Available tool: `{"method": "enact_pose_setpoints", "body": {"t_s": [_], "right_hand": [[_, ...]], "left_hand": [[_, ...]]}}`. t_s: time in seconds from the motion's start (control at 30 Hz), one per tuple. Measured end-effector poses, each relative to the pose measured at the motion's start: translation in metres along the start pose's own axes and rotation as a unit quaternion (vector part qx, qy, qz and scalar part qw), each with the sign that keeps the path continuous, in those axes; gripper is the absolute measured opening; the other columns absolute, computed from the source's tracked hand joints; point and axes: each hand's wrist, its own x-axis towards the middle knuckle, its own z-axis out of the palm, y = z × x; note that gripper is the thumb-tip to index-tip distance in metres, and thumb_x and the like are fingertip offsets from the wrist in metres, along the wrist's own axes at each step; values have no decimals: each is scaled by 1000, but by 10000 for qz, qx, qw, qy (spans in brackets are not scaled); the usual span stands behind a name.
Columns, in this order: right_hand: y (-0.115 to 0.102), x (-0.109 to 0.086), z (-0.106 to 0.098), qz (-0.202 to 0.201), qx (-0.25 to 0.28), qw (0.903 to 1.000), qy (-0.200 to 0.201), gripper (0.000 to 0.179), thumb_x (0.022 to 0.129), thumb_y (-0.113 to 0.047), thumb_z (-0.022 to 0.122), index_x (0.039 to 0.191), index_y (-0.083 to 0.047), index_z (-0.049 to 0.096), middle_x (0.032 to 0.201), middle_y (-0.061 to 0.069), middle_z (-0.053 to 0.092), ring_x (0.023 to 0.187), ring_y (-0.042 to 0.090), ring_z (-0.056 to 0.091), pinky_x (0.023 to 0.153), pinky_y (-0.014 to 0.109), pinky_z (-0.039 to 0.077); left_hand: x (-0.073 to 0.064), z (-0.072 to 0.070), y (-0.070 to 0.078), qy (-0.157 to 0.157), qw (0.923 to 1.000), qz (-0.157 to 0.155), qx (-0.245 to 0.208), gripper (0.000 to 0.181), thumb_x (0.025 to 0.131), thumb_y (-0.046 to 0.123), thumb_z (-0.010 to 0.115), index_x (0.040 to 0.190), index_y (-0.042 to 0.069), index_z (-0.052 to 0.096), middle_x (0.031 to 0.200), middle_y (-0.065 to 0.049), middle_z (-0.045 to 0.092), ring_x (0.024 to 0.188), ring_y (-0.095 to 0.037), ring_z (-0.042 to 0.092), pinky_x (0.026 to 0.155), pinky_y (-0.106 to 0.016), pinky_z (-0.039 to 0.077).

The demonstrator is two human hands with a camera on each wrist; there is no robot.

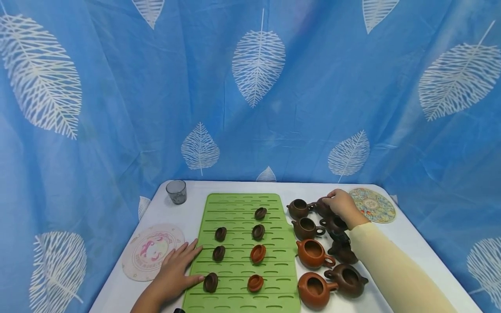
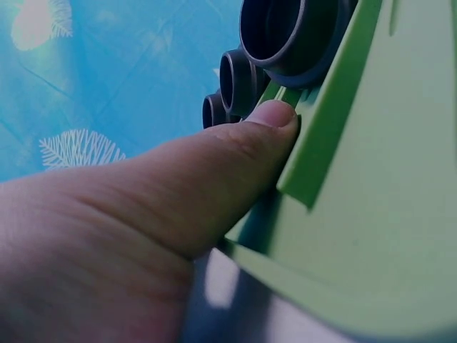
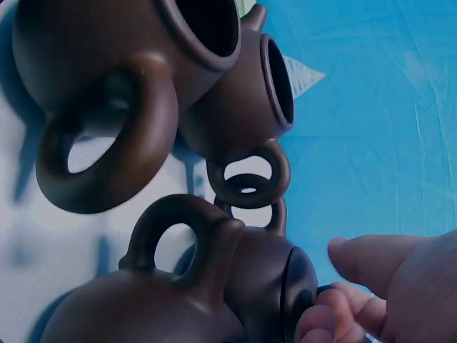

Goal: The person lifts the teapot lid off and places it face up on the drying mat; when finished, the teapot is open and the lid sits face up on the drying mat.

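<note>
My left hand point(image 1: 175, 271) rests with spread fingers over the left edge of the green ridged mat point(image 1: 238, 269). Its thumb point(image 2: 235, 146) lies on the mat edge, close to a dark brown teapot lid point(image 1: 210, 282). Several lids, dark brown and reddish, stand tilted in two columns on the mat. At the far right, my right hand point(image 1: 344, 207) is at a dark brown teapot point(image 1: 323, 209) with its lid point(image 3: 298, 286) on. The curled fingers point(image 3: 346, 311) are at the lid's knob, while the thumb sits a little apart above.
Several open teapots, including a reddish one point(image 1: 313, 253) and a dark one point(image 1: 348, 280), crowd right of the mat. A glass point(image 1: 177, 192) stands at the back left. Round patterned mats, one pink point(image 1: 135, 256) and one colourful point(image 1: 377, 206), lie at either side.
</note>
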Motion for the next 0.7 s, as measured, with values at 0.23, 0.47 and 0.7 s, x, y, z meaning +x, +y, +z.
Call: {"method": "enact_pose_setpoints", "body": {"t_s": [0.23,0.47,0.7], "right_hand": [[8,4,0,123,-327,9993,93,24,101,-18,62,106,5,61,102,22,63,92,35,62,74,48,56],[11,7,-2,91,-286,9995,83,21,101,-18,63,102,3,60,100,20,63,92,35,60,76,48,54],[10,4,-10,-129,-217,9996,125,22,106,-18,58,107,3,61,105,23,62,92,36,58,74,46,51]], "left_hand": [[-3,1,1,22,10000,36,2,88,82,54,84,155,16,53,170,-10,34,157,-47,25,121,-75,11],[-1,3,0,-24,10000,11,-48,89,82,54,84,156,16,52,171,-9,32,158,-46,23,122,-73,10],[-2,-1,3,26,10000,47,63,89,82,52,85,155,15,53,170,-11,35,156,-47,26,121,-75,13]]}}
